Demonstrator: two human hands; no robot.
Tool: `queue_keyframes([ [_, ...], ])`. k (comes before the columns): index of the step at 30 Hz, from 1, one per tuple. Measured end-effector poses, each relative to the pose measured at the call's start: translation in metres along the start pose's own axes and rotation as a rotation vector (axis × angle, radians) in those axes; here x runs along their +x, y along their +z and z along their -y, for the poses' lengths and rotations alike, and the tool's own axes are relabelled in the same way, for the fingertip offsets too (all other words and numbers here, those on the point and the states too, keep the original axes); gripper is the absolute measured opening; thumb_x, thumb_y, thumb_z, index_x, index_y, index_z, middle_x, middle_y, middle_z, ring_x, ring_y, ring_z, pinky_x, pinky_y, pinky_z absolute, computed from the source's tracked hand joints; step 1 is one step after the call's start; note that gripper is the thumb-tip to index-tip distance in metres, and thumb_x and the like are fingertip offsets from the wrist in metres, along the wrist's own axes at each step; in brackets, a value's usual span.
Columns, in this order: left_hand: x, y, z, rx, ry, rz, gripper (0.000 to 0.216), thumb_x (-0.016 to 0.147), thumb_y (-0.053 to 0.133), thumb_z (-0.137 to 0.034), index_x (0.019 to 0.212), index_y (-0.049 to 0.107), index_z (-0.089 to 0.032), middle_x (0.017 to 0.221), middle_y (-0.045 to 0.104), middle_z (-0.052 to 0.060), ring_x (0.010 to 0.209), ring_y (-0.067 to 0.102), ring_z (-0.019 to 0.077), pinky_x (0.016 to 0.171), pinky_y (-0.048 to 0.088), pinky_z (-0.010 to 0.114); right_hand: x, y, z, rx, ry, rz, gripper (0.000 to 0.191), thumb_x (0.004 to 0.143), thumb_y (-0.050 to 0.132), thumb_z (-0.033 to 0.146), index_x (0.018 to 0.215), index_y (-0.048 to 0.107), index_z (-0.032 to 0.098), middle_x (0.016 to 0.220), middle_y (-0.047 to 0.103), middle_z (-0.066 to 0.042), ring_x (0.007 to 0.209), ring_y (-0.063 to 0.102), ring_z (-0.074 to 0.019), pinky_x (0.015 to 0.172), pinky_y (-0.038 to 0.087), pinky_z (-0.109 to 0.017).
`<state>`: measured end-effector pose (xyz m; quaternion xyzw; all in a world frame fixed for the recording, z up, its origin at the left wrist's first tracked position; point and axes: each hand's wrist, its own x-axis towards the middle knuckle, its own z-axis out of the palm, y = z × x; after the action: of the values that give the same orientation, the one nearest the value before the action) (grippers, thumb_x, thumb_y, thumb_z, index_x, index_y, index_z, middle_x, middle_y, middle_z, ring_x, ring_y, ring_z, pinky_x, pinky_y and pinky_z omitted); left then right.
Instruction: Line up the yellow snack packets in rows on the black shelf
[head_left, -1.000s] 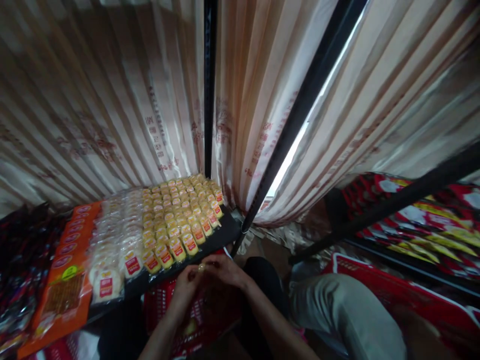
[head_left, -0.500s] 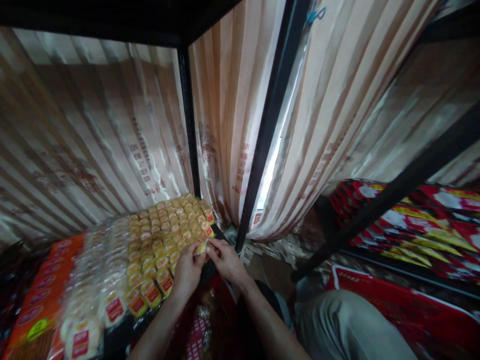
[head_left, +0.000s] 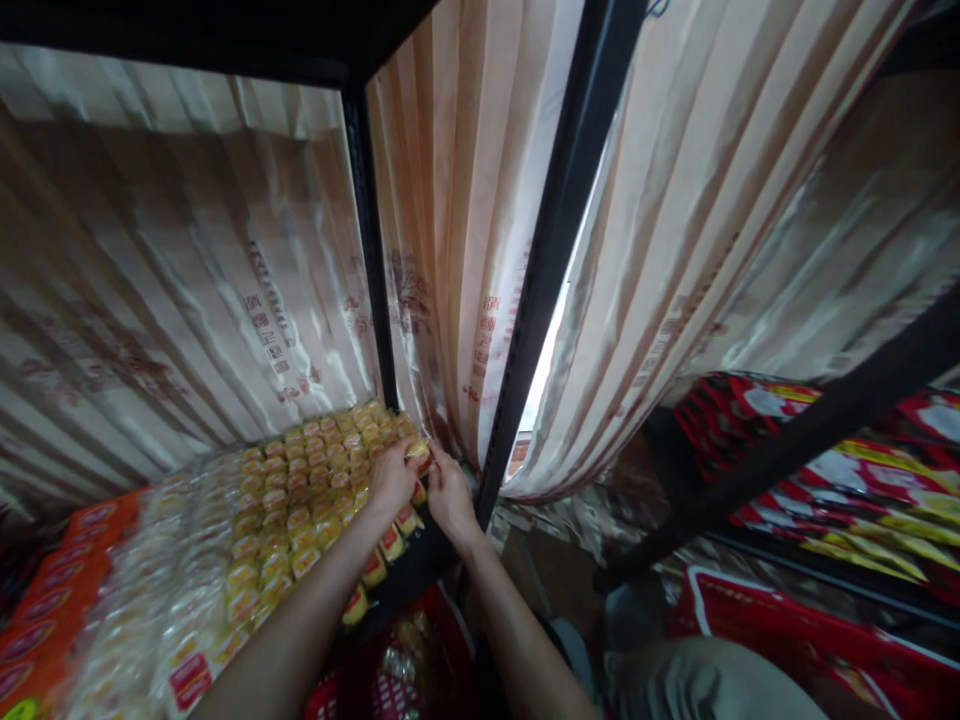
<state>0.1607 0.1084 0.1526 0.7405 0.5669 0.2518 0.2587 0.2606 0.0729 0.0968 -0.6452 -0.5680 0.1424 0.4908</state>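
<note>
A small yellow wrapped cake (head_left: pixel 418 457) is pinched between the fingertips of both my hands, over the far right corner of the stock. My left hand (head_left: pixel 394 480) grips its left side and my right hand (head_left: pixel 450 497) its right side. Below and to the left, tight rows of similar yellow wrapped cakes (head_left: pixel 300 495) cover the shelf, several with red labels facing the front edge. My left forearm hides part of the front rows.
Clear-wrapped pale packets (head_left: pixel 161 570) and an orange box (head_left: pixel 67 570) lie left. A red basket (head_left: pixel 457 610) with wrapped pieces sits below the shelf edge. Dark posts (head_left: pixel 536 270) stand before curtains (head_left: pixel 450 200). Red packets (head_left: pixel 832 470) fill the right shelf, above a red container (head_left: pixel 795 620).
Both hands have moved farther out and slightly right with the cake, from the front edge to the far corner of the rows. The camera view has shifted slightly.
</note>
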Motion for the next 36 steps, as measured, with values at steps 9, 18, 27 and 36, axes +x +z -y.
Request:
queue_keyframes([
  [9, 0.026, 0.006, 0.008, 0.031, -0.027, 0.059, 0.038, 0.079, 0.050, -0.017, 0.116, 0.057, -0.014, 0.114, 0.065, 0.010, 0.102, 0.059, 0.0170, 0.091, 0.041, 0.028, 0.015, 0.015, -0.017, 0.001, 0.035, -0.017, 0.045, 0.081, 0.037, 0.014, 0.121, 0.055, 0.017, 0.118, 0.061, -0.008, 0.110, 0.055, -0.0194, 0.099, 0.041, -0.036],
  [18, 0.034, 0.011, 0.015, 0.032, -0.033, 0.090, 0.036, 0.080, 0.050, -0.020, 0.114, 0.059, -0.018, 0.113, 0.065, 0.008, 0.103, 0.059, 0.0169, 0.092, 0.041, 0.028, 0.015, 0.021, -0.019, 0.015, 0.063, -0.049, 0.042, 0.082, 0.035, 0.016, 0.119, 0.057, 0.013, 0.118, 0.060, -0.012, 0.111, 0.055, -0.0206, 0.100, 0.040, -0.038],
  [27, 0.038, 0.011, 0.025, 0.137, 0.011, 0.101, 0.035, 0.079, 0.050, -0.023, 0.112, 0.061, -0.018, 0.113, 0.065, 0.009, 0.103, 0.058, 0.0204, 0.092, 0.040, 0.031, 0.015, 0.028, -0.025, 0.035, 0.049, -0.024, 0.045, 0.080, 0.034, 0.014, 0.118, 0.058, 0.015, 0.116, 0.062, -0.012, 0.112, 0.054, -0.0208, 0.102, 0.038, -0.041],
  [36, 0.040, 0.008, 0.030, 0.218, 0.030, 0.087, 0.031, 0.079, 0.049, -0.022, 0.105, 0.064, -0.022, 0.103, 0.068, 0.006, 0.098, 0.059, 0.0185, 0.087, 0.041, 0.028, 0.012, 0.035, -0.031, 0.083, 0.048, -0.028, 0.041, 0.081, 0.036, 0.016, 0.114, 0.060, 0.016, 0.115, 0.063, -0.009, 0.108, 0.057, -0.0190, 0.100, 0.041, -0.036],
])
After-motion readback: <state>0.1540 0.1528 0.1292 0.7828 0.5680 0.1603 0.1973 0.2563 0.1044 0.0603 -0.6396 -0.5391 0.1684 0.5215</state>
